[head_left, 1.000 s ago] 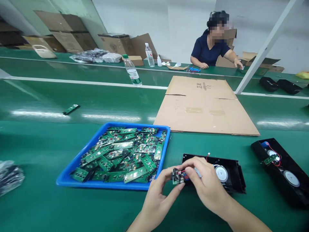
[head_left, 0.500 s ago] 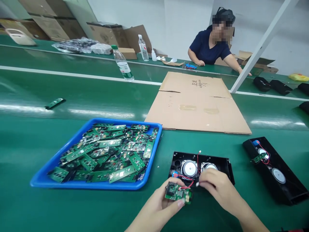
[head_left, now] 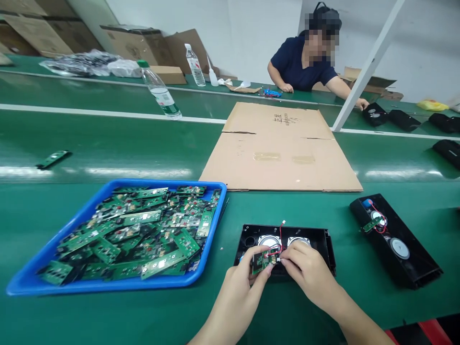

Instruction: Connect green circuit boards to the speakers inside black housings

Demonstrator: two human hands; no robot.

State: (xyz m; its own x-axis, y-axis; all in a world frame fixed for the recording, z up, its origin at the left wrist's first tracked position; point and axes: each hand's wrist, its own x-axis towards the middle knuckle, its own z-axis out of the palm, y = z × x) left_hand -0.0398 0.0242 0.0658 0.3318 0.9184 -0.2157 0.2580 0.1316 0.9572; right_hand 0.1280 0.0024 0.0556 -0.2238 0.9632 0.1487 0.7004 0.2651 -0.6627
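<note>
My left hand (head_left: 242,282) grips a small green circuit board (head_left: 261,262) between thumb and fingers, held over the near edge of a black speaker housing (head_left: 319,244). My right hand (head_left: 312,273) is closed in a pinch on a small white wire connector (head_left: 278,259), right at the board's edge. Two round speakers sit in the housing; the left speaker (head_left: 269,241) is partly behind my left hand and the board. A red wire (head_left: 281,237) with a white plug on its end rises out of the housing between them.
A blue tray (head_left: 210,249) heaped with circuit boards stands to the left. On the right lies a second speaker housing (head_left: 409,268). Flattened cardboard (head_left: 283,175) and a water bottle (head_left: 161,96) are farther back. Across the bench, a person (head_left: 305,62) touches a black housing (head_left: 374,115).
My left hand has raised and tilted the board over the housing. My right hand has brought the connector against the board's edge. The co-worker's hand now reaches a black housing. The view has shifted right.
</note>
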